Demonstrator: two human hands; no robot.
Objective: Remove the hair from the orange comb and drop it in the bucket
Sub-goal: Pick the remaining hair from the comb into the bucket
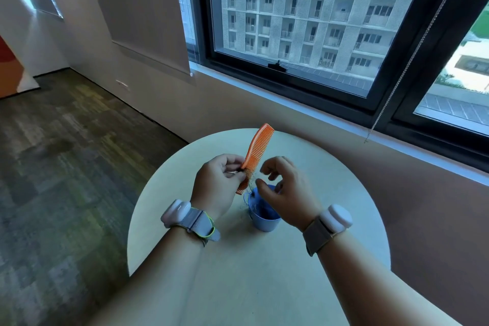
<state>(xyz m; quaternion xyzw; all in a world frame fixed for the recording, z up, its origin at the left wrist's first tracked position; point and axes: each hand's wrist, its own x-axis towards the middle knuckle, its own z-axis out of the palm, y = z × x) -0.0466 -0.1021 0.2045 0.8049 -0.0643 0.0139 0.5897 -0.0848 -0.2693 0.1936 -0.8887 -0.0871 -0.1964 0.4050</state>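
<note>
My left hand [218,184] grips the lower end of the orange comb [256,152], which stands tilted above the round table with its teeth facing right. Thin dark hair [250,185] hangs from the comb's lower teeth down toward the small blue bucket [264,217]. My right hand [284,190] hovers over the bucket's rim, fingers curled, thumb and forefinger close to the hair strands. Whether it pinches the hair is too fine to see. The bucket stands on the table between my wrists, partly hidden by my right hand.
The round pale table [330,219] stands beside a wall under a large dark-framed window [304,71]. A bead chain [391,92] hangs from the blind at the right. Carpeted floor [66,167] lies to the left. Both wrists wear white band devices.
</note>
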